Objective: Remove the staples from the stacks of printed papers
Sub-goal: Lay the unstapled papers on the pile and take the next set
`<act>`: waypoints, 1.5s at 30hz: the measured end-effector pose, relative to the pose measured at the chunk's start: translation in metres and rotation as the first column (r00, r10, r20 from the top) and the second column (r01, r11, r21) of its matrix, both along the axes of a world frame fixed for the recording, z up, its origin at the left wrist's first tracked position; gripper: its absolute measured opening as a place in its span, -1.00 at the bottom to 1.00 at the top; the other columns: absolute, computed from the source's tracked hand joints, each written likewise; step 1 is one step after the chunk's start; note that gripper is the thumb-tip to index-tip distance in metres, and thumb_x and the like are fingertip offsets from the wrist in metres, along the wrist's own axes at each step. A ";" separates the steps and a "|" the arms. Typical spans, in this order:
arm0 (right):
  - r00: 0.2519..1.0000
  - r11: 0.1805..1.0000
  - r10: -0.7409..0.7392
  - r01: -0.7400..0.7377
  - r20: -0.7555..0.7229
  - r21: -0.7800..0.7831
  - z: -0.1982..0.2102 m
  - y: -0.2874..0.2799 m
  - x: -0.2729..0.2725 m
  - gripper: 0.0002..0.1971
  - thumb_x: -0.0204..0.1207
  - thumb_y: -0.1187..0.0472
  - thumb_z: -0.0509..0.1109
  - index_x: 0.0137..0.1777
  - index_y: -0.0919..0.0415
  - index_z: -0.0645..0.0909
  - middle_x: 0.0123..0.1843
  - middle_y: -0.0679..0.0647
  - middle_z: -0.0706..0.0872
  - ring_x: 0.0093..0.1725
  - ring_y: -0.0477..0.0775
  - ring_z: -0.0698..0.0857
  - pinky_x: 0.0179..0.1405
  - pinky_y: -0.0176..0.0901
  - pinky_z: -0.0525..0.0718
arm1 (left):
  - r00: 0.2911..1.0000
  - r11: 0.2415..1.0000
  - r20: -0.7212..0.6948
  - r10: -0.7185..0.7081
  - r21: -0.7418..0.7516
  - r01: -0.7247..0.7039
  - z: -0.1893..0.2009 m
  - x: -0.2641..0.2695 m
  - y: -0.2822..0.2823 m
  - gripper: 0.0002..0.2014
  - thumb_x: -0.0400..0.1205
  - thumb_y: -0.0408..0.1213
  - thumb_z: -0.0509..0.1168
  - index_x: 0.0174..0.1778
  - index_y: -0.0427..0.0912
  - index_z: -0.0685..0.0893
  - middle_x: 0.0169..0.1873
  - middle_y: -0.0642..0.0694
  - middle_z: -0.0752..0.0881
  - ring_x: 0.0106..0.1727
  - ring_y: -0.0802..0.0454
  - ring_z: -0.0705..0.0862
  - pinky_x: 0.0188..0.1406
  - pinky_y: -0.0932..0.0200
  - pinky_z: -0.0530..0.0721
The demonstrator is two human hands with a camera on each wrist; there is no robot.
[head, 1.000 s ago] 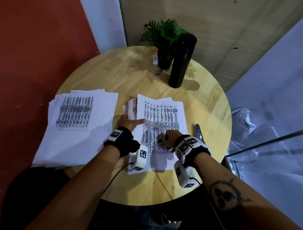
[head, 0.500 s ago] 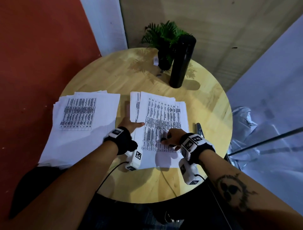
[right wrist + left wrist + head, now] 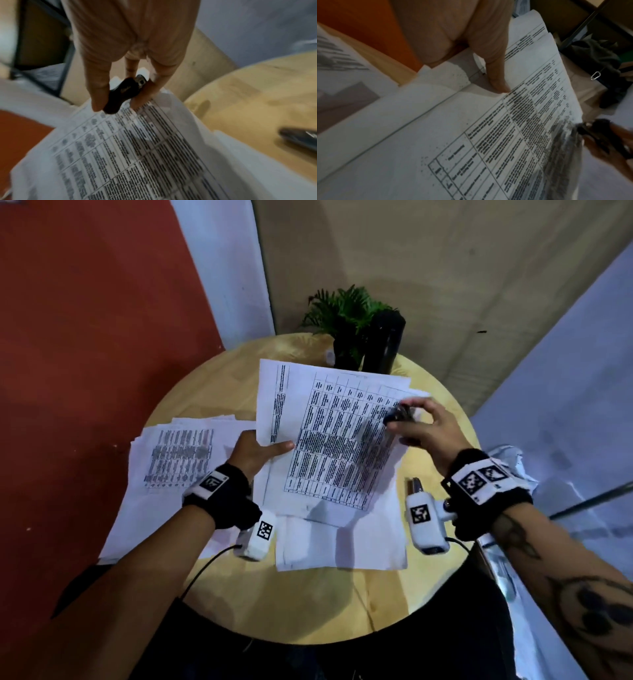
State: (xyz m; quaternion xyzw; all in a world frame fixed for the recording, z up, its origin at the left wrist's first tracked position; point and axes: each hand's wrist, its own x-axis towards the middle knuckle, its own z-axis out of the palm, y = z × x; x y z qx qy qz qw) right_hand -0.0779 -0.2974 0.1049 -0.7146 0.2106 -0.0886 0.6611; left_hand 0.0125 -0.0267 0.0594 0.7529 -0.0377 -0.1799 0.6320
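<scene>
Leftmost on the round tabletop [image 3: 219,611] lies a loose stack of printed sheets [image 3: 171,470]. Beside it the left hand [image 3: 255,451] lifts the printed papers [image 3: 329,440] tilted off the tabletop, its grip pinching their left edge, thumb on top; the left wrist view shows that thumb [image 3: 494,75] pressed on the sheet. Only the right wrist view shows clearly the right hand [image 3: 130,40] pinching a black staple remover [image 3: 123,93] at the papers' far right corner. Behind stand a plant [image 3: 342,313] and a black bottle [image 3: 385,344].
</scene>
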 end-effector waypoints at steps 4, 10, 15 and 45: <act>0.971 0.845 0.226 -0.159 0.073 -0.510 0.044 0.005 0.006 -0.55 0.13 0.36 0.68 -0.07 -0.05 0.62 0.66 0.11 0.01 0.47 0.09 0.42 0.27 -0.15 0.53 | 1.000 0.999 0.027 -0.006 -0.037 0.007 0.020 -0.002 0.004 -0.67 0.45 -0.54 0.44 0.14 -0.29 0.67 0.05 -0.20 0.73 -0.18 0.28 0.76 0.13 0.12 0.67; 0.906 0.595 0.400 -0.372 -0.138 -0.713 0.096 0.021 0.010 -0.48 0.08 0.27 0.71 0.09 0.17 0.70 0.11 0.21 0.66 0.14 0.22 0.64 0.20 0.08 0.59 | 0.999 0.998 0.048 -0.010 -0.064 0.013 0.043 -0.012 0.003 -0.67 0.47 -0.57 0.42 0.16 -0.42 0.65 -0.32 0.12 0.81 -0.28 0.33 0.76 -0.31 0.48 0.65; 0.890 0.599 0.438 -0.395 -0.128 -0.697 0.137 0.023 0.001 -0.48 0.07 0.26 0.72 0.07 0.07 0.68 0.08 0.16 0.69 0.09 0.18 0.69 0.21 0.21 0.60 | 0.973 0.995 0.230 0.033 -0.096 -0.011 0.100 -0.003 0.011 -0.38 0.36 -0.42 0.54 0.36 -0.20 0.54 0.12 -0.11 0.73 0.11 0.07 0.73 0.26 -0.07 0.66; 0.822 0.418 0.552 -0.132 0.136 -0.899 0.315 0.069 -0.088 -0.47 0.06 0.23 0.70 0.08 0.13 0.70 0.00 0.05 0.66 0.05 0.04 0.67 0.18 0.09 0.64 | 0.513 0.955 0.807 -0.293 0.270 0.121 0.339 -0.060 0.010 -0.80 0.35 0.13 0.46 -0.39 0.10 0.73 -0.43 0.12 0.72 -0.34 0.23 0.62 -0.21 0.14 0.53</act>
